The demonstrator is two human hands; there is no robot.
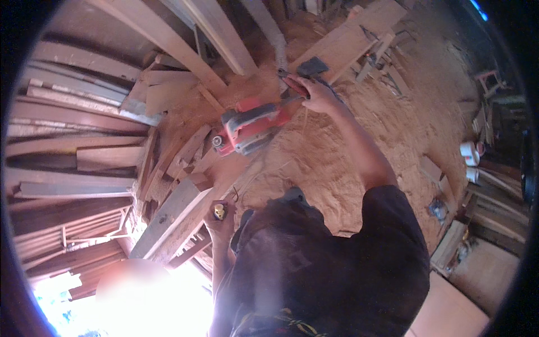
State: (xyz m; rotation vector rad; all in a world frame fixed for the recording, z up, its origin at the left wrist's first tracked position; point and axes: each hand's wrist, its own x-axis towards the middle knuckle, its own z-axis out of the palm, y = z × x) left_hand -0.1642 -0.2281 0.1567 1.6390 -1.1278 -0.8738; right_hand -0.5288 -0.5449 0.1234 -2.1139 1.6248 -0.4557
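My right hand (319,95) reaches out at arm's length and grips the rear handle of a red power planer (251,124). The planer has a grey base and lies tilted on a long wooden plank (174,216) that runs from lower left toward the middle. My left hand (220,220) is close to my body at the plank's near edge, closed around a small yellowish object (219,212) that I cannot identify. My dark shirt fills the lower middle of the view.
Thick sawdust (348,140) covers the ground around the planer. Stacked planks (73,129) fill the left side, offcuts (179,151) lie beside the planer, and long boards (224,39) lean at the top. A grey hose (268,28) runs upward. White containers (469,151) stand at right.
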